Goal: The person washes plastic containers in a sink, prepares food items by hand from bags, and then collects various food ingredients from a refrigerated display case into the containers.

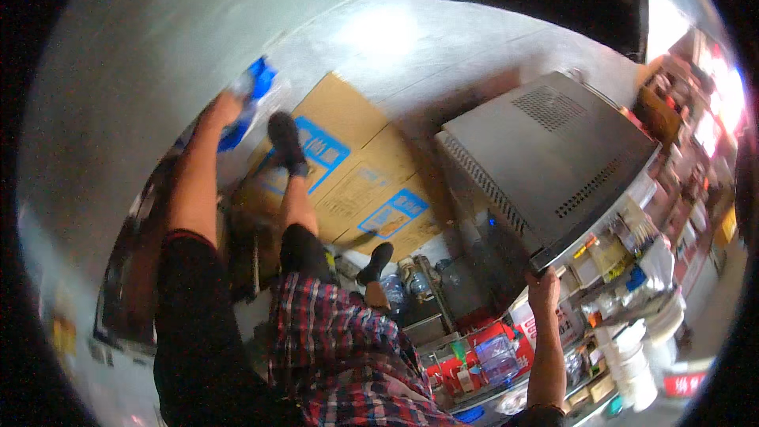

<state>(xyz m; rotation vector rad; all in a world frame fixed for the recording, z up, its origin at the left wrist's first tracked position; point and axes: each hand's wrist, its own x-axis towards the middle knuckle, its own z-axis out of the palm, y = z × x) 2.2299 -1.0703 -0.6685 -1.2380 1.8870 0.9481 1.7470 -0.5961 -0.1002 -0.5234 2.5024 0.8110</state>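
My left hand [228, 108] reaches out at the upper left. It is closed around a blue and clear plastic item [261, 78], too blurred to name more exactly; it looks like a bag or film. At the right, my right hand [542, 286] grips a black part [539, 261] at the near corner of a large metal appliance housing [569, 142]. The housing has rows of vent holes along its edges and a perforated patch on top. My fingers are partly hidden there.
Flattened cardboard [356, 124] with blue print lies on the floor under my dark shoe [286, 136]. Cluttered shelves [616, 249] with containers and white cups [631, 362] line the right. Plastic bottles [415, 284] stand near my other foot. A dark panel [533, 0] is at the top.
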